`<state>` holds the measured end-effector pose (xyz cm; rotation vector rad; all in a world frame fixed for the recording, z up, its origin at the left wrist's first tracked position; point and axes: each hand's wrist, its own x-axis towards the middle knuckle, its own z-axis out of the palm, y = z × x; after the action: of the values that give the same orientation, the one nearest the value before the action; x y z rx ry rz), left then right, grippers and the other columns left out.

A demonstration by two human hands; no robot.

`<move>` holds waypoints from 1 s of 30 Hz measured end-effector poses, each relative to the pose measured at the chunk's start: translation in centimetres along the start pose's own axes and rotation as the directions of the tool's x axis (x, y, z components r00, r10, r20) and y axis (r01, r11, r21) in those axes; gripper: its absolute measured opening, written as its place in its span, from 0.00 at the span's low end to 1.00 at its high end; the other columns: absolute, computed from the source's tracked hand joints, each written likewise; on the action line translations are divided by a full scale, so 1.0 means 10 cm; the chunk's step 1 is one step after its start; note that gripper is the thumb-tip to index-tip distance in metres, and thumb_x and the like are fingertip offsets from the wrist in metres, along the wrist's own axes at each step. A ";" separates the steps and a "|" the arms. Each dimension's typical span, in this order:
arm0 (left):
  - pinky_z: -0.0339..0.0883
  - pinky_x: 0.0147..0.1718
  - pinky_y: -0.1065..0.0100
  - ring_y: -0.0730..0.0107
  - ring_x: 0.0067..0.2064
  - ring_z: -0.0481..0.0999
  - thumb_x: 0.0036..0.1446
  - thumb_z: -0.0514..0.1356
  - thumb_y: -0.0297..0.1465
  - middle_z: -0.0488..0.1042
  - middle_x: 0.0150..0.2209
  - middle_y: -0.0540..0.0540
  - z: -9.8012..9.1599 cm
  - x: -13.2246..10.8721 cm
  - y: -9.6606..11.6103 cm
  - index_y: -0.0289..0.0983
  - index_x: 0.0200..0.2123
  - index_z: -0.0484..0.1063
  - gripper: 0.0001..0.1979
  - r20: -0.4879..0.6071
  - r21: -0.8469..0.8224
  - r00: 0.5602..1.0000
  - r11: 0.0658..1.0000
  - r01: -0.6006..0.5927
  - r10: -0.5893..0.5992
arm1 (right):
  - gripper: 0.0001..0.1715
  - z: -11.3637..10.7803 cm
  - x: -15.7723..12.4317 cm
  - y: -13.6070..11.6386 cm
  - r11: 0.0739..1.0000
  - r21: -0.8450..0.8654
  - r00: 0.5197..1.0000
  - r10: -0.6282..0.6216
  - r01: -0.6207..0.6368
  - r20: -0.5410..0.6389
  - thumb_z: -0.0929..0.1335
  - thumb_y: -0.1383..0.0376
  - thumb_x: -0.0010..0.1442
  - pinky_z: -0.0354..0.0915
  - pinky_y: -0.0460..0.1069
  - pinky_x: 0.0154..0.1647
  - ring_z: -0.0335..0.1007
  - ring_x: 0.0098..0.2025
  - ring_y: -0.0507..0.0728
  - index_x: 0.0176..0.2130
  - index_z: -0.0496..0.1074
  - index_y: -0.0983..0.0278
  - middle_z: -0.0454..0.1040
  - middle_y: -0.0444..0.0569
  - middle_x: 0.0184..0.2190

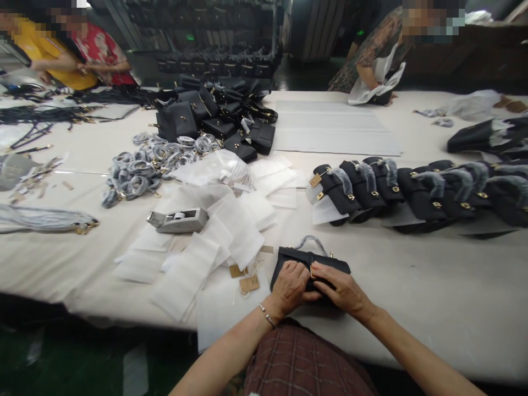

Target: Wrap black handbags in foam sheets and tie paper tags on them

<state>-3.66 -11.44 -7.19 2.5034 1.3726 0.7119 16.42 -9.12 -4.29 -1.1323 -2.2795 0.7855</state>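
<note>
Currently, through the head view, I have both hands on a small black handbag (303,254) at the near edge of the pale table (412,297), just right of the middle. It looks dark and plain, wider than it is tall, with a flap, a gold-coloured clasp (312,271) between the hands, and a wrapped handle (310,237) arching up on its far side. My left hand (289,286) holds the bag from the left, fingers bent close together over the flap. My right hand (342,283) holds it from the right, fingertips narrowed at the clasp; I cannot tell how firmly either presses. Just left of the bag lie brown tags (249,283) and white sheets (243,231), then a grey tape dispenser (187,223). Farther off to the right, similar bags (342,192) stand in a row.
</note>
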 end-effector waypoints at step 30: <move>0.61 0.42 0.59 0.61 0.40 0.70 0.61 0.50 0.56 0.73 0.38 0.46 -0.04 0.00 0.00 0.37 0.42 0.68 0.27 0.031 0.051 0.996 0.995 -0.085 0.083 | 0.16 0.06 0.22 0.04 0.937 -0.341 0.988 -0.020 0.072 0.153 0.59 0.63 0.65 0.63 0.54 0.37 0.67 0.32 0.59 0.27 0.67 0.59 0.70 0.48 0.27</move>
<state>-3.90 -11.49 -6.86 2.6155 1.2994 0.6613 15.07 -7.25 -4.61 -1.1974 -2.6329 0.4714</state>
